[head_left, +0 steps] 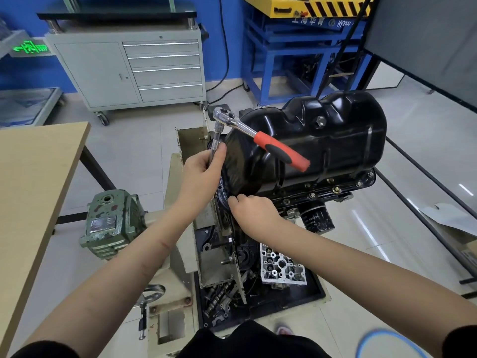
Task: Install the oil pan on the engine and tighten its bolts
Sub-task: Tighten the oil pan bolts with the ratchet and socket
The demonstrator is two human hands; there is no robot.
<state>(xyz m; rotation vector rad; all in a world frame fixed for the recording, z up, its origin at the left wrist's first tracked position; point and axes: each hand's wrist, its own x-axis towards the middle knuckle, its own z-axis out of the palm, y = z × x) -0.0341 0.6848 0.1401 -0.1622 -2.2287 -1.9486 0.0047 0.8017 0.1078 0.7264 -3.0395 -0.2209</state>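
Observation:
A glossy black oil pan (322, 143) sits on the upturned engine (317, 200), with several bolts (336, 189) showing along its near flange. My left hand (202, 174) grips the chrome extension bar of a ratchet wrench (233, 122) at the pan's left end. The wrench's red and black handle (284, 151) sticks out to the right over the pan. My right hand (253, 211) is curled against the pan's lower left flange. Whatever its fingers pinch is hidden. The socket tip is hidden behind my left hand.
The engine hangs on a beige stand (185, 228) with a green gearbox (111, 223) at its left. A black tray (258, 293) of engine parts lies below. A wooden table (33, 182) is at left, a grey drawer cabinet (134, 68) and blue frame (296, 55) behind.

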